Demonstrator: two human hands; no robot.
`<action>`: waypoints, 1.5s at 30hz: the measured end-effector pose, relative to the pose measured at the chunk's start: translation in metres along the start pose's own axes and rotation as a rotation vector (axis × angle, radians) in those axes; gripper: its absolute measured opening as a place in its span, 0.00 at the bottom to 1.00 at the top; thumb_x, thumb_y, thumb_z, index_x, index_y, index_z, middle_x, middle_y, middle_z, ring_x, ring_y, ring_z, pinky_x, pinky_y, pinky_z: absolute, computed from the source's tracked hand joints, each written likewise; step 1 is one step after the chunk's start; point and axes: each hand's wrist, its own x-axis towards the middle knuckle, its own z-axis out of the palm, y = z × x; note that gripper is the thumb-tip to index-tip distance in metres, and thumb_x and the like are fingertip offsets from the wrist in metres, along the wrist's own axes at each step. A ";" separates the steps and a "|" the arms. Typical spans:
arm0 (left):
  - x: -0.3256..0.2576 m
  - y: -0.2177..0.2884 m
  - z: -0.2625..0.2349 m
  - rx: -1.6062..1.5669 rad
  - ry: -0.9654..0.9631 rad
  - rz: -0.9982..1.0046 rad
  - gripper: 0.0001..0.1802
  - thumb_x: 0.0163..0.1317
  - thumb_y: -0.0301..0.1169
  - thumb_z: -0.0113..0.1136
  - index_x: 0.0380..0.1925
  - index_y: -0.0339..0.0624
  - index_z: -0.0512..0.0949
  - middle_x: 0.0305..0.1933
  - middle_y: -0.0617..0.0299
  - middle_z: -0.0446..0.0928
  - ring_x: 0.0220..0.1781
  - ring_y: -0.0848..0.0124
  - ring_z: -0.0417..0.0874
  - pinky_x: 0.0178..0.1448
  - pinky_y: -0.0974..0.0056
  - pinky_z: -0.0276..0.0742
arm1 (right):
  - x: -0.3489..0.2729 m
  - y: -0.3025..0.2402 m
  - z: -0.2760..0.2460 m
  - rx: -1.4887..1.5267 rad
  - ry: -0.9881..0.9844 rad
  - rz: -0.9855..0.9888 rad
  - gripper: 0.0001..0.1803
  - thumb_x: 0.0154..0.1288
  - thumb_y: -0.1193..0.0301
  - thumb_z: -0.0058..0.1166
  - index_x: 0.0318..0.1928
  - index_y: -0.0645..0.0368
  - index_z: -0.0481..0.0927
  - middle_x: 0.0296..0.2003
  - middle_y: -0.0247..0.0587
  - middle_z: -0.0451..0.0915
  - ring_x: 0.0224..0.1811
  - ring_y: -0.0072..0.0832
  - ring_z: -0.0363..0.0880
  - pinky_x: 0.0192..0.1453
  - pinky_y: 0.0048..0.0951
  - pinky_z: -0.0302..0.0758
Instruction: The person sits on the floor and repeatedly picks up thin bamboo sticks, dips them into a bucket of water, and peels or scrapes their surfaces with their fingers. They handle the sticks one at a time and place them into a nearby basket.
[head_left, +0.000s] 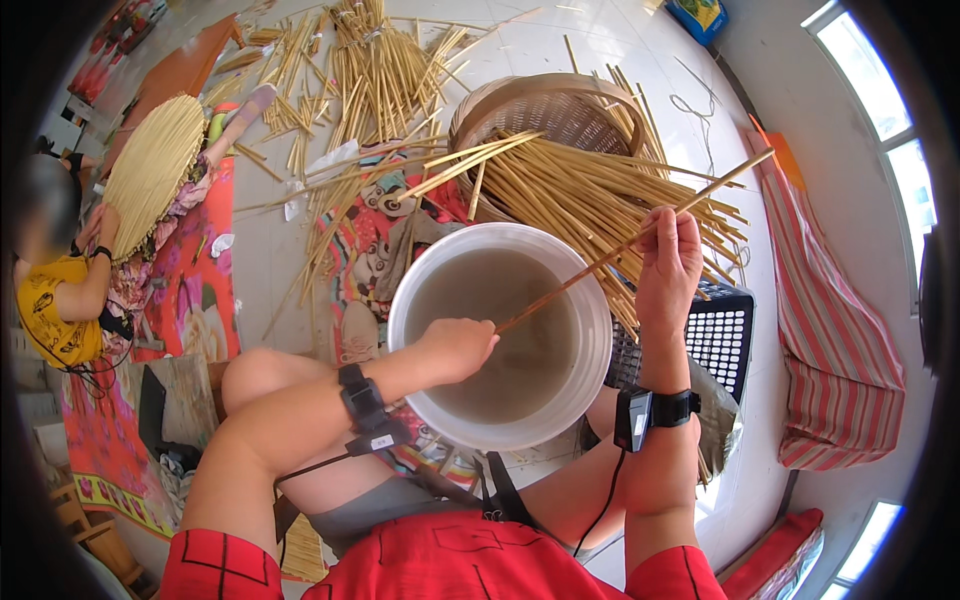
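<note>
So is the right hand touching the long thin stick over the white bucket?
Touching. The head view shows the right hand closed around the stick, which runs through its fingers down to the left hand above the bucket.

One white bucket [500, 335]. Beyond the bucket: one woven basket [545, 110]. Right of the bucket: one black plastic crate [722, 335]. Left of the bucket: one round woven mat [152, 170]. Bamboo strips [590, 195]: too many to count.

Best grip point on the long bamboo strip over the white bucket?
Grip the bamboo strip along its bare middle span over the white bucket, from above, fingers pinching across its width. It is thin and slanted, and the left hand and right hand already hold its lower end and upper part.
</note>
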 end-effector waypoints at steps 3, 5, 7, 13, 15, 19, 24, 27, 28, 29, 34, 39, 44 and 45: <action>0.004 -0.013 -0.007 0.072 -0.061 -0.079 0.15 0.67 0.37 0.46 0.33 0.37 0.76 0.29 0.47 0.79 0.34 0.46 0.81 0.39 0.46 0.75 | 0.006 -0.003 -0.012 -0.005 0.072 -0.059 0.08 0.72 0.68 0.48 0.36 0.57 0.75 0.29 0.30 0.76 0.26 0.13 0.66 0.32 0.14 0.66; 0.005 -0.019 -0.009 0.140 -0.160 -0.112 0.15 0.67 0.37 0.46 0.35 0.37 0.76 0.30 0.46 0.80 0.36 0.46 0.81 0.40 0.46 0.75 | 0.012 -0.006 -0.019 0.066 0.181 -0.072 0.09 0.73 0.68 0.47 0.36 0.58 0.75 0.29 0.31 0.75 0.26 0.14 0.66 0.32 0.16 0.68; 0.005 -0.014 -0.015 0.102 -0.140 -0.076 0.14 0.67 0.37 0.47 0.38 0.36 0.75 0.32 0.45 0.80 0.38 0.47 0.81 0.42 0.48 0.76 | 0.014 -0.007 -0.028 0.103 0.185 -0.084 0.08 0.72 0.68 0.49 0.39 0.59 0.75 0.30 0.33 0.77 0.28 0.16 0.71 0.33 0.17 0.71; 0.013 0.004 -0.015 -0.621 0.347 0.164 0.20 0.66 0.35 0.54 0.54 0.36 0.70 0.37 0.50 0.80 0.37 0.58 0.83 0.40 0.58 0.78 | -0.021 0.017 0.019 0.263 -0.060 0.298 0.06 0.71 0.71 0.48 0.43 0.59 0.74 0.40 0.46 0.82 0.39 0.26 0.82 0.43 0.23 0.81; 0.019 0.008 -0.018 -0.901 0.380 0.118 0.22 0.67 0.37 0.54 0.57 0.37 0.68 0.39 0.54 0.80 0.36 0.65 0.83 0.39 0.63 0.78 | -0.037 0.032 0.030 0.365 -0.184 0.466 0.06 0.71 0.72 0.47 0.44 0.60 0.74 0.43 0.48 0.81 0.41 0.28 0.82 0.45 0.23 0.80; 0.006 0.027 -0.048 -1.351 0.339 -0.010 0.21 0.71 0.40 0.50 0.58 0.42 0.69 0.41 0.65 0.78 0.33 0.77 0.78 0.35 0.73 0.73 | -0.059 0.044 0.044 0.423 -0.291 0.639 0.07 0.72 0.71 0.47 0.44 0.61 0.74 0.41 0.46 0.81 0.40 0.27 0.82 0.45 0.23 0.80; -0.001 0.022 -0.052 -1.512 0.506 -0.063 0.19 0.72 0.43 0.45 0.55 0.43 0.72 0.32 0.67 0.73 0.26 0.82 0.70 0.30 0.76 0.67 | -0.065 0.042 0.052 0.410 -0.390 0.716 0.09 0.71 0.69 0.50 0.46 0.61 0.75 0.41 0.42 0.81 0.38 0.24 0.81 0.42 0.22 0.79; -0.002 0.009 -0.063 -1.474 0.573 -0.005 0.16 0.73 0.42 0.44 0.47 0.43 0.74 0.27 0.69 0.70 0.24 0.83 0.68 0.29 0.77 0.65 | -0.064 0.047 0.048 0.339 -0.499 0.798 0.13 0.71 0.67 0.49 0.49 0.62 0.76 0.41 0.39 0.81 0.39 0.22 0.80 0.41 0.20 0.77; -0.002 0.006 -0.070 -1.450 0.590 0.022 0.16 0.73 0.42 0.44 0.44 0.43 0.75 0.25 0.70 0.69 0.24 0.84 0.67 0.28 0.77 0.64 | -0.064 0.044 0.049 0.302 -0.553 0.836 0.13 0.71 0.67 0.49 0.50 0.62 0.76 0.41 0.38 0.82 0.39 0.22 0.80 0.41 0.20 0.77; 0.002 0.005 -0.075 -1.396 0.692 -0.009 0.15 0.74 0.41 0.43 0.37 0.43 0.74 0.22 0.70 0.68 0.24 0.84 0.67 0.28 0.77 0.64 | -0.064 0.039 0.049 0.264 -0.607 0.875 0.14 0.72 0.66 0.49 0.50 0.62 0.76 0.40 0.38 0.82 0.39 0.21 0.80 0.41 0.21 0.76; 0.007 -0.021 -0.085 -0.931 0.692 -0.137 0.13 0.72 0.37 0.47 0.40 0.39 0.74 0.31 0.64 0.77 0.25 0.79 0.73 0.30 0.73 0.69 | -0.055 0.033 0.041 -0.054 -0.821 0.995 0.14 0.71 0.62 0.50 0.44 0.61 0.78 0.36 0.36 0.82 0.36 0.21 0.80 0.35 0.19 0.73; 0.017 -0.019 -0.059 -0.614 0.565 -0.048 0.11 0.66 0.34 0.56 0.39 0.36 0.78 0.30 0.57 0.79 0.28 0.70 0.79 0.34 0.65 0.75 | -0.053 0.048 0.038 -0.251 -0.669 0.767 0.10 0.66 0.66 0.57 0.40 0.59 0.77 0.29 0.29 0.78 0.27 0.15 0.73 0.28 0.16 0.67; 0.023 -0.010 -0.040 -0.415 0.550 0.168 0.10 0.61 0.33 0.61 0.34 0.37 0.79 0.32 0.51 0.77 0.32 0.58 0.79 0.38 0.59 0.74 | -0.069 0.058 0.043 -0.296 -0.773 0.778 0.10 0.65 0.70 0.55 0.45 0.60 0.77 0.31 0.28 0.78 0.29 0.16 0.75 0.30 0.16 0.69; 0.024 -0.007 -0.040 -0.383 0.557 0.174 0.10 0.60 0.34 0.61 0.36 0.38 0.79 0.33 0.52 0.77 0.33 0.58 0.79 0.39 0.59 0.74 | -0.071 0.064 0.041 -0.291 -0.744 0.796 0.11 0.65 0.70 0.55 0.45 0.61 0.77 0.31 0.28 0.78 0.30 0.16 0.75 0.31 0.17 0.70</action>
